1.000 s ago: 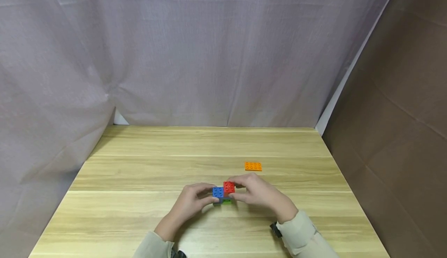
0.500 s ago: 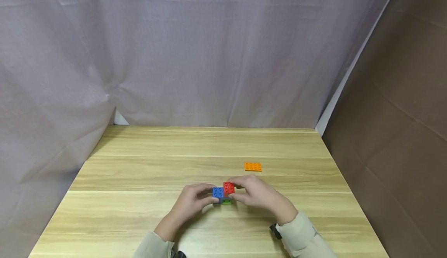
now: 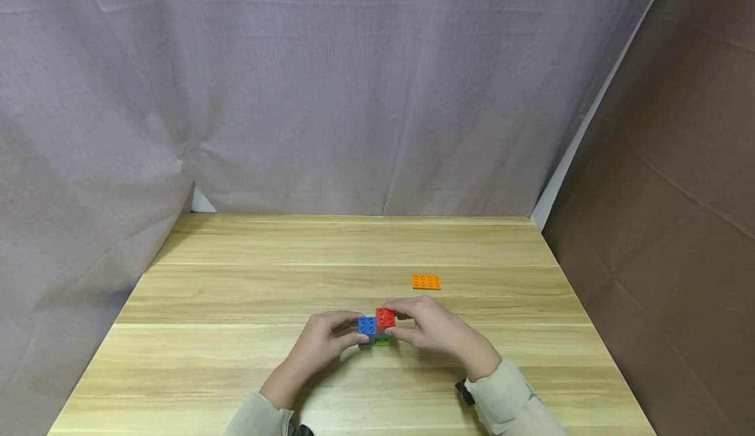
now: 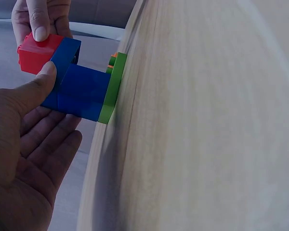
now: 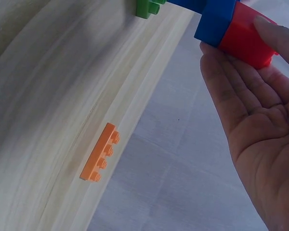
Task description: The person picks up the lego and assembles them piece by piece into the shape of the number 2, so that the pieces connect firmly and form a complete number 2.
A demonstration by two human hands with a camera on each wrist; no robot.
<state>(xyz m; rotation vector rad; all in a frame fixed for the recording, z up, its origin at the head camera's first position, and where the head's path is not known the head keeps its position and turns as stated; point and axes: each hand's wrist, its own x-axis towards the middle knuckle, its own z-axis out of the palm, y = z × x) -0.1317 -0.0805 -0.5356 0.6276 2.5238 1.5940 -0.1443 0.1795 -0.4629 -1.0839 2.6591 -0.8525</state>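
Note:
A small stack of toy building bricks stands on the table near its front. At the bottom lies a green plate [image 4: 113,89], with a blue brick [image 4: 84,91] on it. Another blue brick [image 3: 367,326] lies across above that and overhangs the green plate to the right. On its right end sits a red brick [image 3: 385,318]. My left hand [image 3: 321,342] pinches the blue bricks between thumb and fingers at the stack's left side. From the right, my right hand [image 3: 439,329] pinches the red brick, with the thumb on its near face. The fingers hide parts of the bricks.
Behind the right hand, an orange plate [image 3: 426,282] with studs up lies flat on the wooden table [image 3: 265,246]. A grey curtain [image 3: 295,95] hangs along the back and left. A brown cloth [image 3: 660,193] hangs on the right.

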